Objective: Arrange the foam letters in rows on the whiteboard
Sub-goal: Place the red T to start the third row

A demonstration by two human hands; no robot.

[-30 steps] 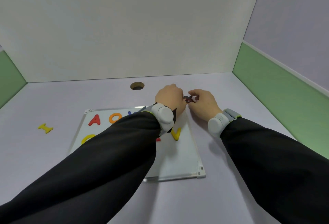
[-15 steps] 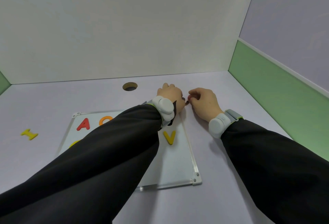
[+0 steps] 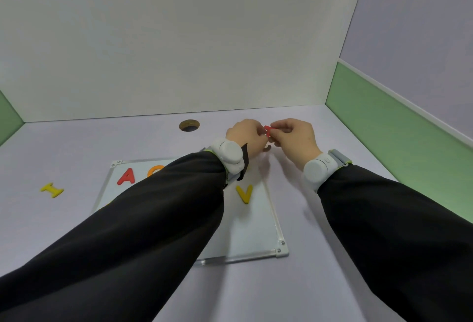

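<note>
I see both hands pinching a red foam letter (image 3: 268, 132) beyond the whiteboard (image 3: 258, 222) far corner: left hand (image 3: 245, 138), right hand (image 3: 294, 140). Risk: a shared pinch may drop it during handover.

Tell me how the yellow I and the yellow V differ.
The I lies on the table, left of the whiteboard; the V lies on the whiteboard, near its right edge. The I is a straight bar with cross ends; the V is two strokes meeting at a point. The I sits clear of both arms; the V lies just beside the left sleeve. Both are yellow, flat, and untouched by either hand.
</note>
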